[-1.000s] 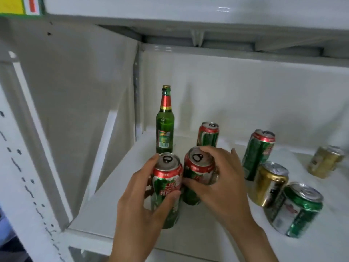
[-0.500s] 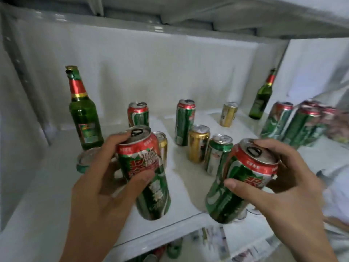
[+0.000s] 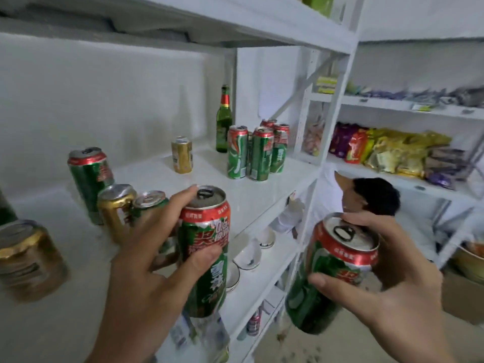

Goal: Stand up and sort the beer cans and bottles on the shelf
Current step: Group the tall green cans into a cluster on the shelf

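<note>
My left hand (image 3: 146, 271) grips a tall green-and-red beer can (image 3: 207, 247) over the front edge of the white shelf (image 3: 262, 195). My right hand (image 3: 387, 284) holds a second green-and-red can (image 3: 332, 271) off the shelf, out past its right front corner. Several green-and-red cans (image 3: 258, 153) stand grouped at the shelf's far right beside a green bottle (image 3: 224, 119). A gold can (image 3: 182, 154) stands alone at the back. Near my left hand stand a green can (image 3: 90, 179), a gold can (image 3: 115, 210) and a short green can (image 3: 149, 205). Another gold can (image 3: 28, 258) is at the far left.
A person's dark-haired head (image 3: 372, 196) is low behind the shelf's right upright. White bowls (image 3: 248, 255) sit on the shelf below. Snack bags (image 3: 387, 150) fill the neighbouring rack on the right. A white board (image 3: 209, 19) overhangs the beer shelf.
The view has swung right along the shelf. Both hands have carried their cans rightward, and the right hand's can has passed beyond the shelf's front corner.
</note>
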The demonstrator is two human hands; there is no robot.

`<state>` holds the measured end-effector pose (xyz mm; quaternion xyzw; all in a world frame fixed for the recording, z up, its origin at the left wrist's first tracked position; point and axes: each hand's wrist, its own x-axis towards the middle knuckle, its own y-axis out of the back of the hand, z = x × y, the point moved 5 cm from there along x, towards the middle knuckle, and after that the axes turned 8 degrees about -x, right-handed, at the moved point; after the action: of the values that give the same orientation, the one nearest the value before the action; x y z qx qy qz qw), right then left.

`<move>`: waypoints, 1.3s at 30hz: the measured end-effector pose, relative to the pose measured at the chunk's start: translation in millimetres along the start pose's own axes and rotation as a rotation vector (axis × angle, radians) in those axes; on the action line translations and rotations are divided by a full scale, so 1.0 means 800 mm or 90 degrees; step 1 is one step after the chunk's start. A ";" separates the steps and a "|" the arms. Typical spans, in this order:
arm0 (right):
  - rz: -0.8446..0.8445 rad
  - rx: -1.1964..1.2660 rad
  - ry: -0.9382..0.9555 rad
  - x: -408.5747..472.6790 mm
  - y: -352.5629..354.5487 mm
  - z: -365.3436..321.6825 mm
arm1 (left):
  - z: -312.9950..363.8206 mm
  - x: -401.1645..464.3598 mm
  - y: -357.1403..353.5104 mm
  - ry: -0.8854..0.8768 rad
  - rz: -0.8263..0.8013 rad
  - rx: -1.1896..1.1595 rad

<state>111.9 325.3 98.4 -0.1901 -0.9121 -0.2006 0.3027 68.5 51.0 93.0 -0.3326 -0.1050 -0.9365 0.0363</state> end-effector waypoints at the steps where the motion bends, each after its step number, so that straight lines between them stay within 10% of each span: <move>1: 0.015 -0.006 -0.004 0.000 0.015 0.008 | 0.000 0.005 -0.019 -0.005 -0.010 -0.012; 26: 0.206 -0.136 -0.079 0.099 0.145 0.149 | -0.071 0.143 -0.298 -0.026 -0.127 -0.232; 39: 0.069 -0.064 -0.096 0.216 0.183 0.281 | -0.096 0.191 -0.433 0.013 -0.090 -0.197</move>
<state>-54.9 596.6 78.5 -0.2687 -0.9095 -0.2144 0.2338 -144.9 372.2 71.5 -0.3168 0.0180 -0.9449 -0.0801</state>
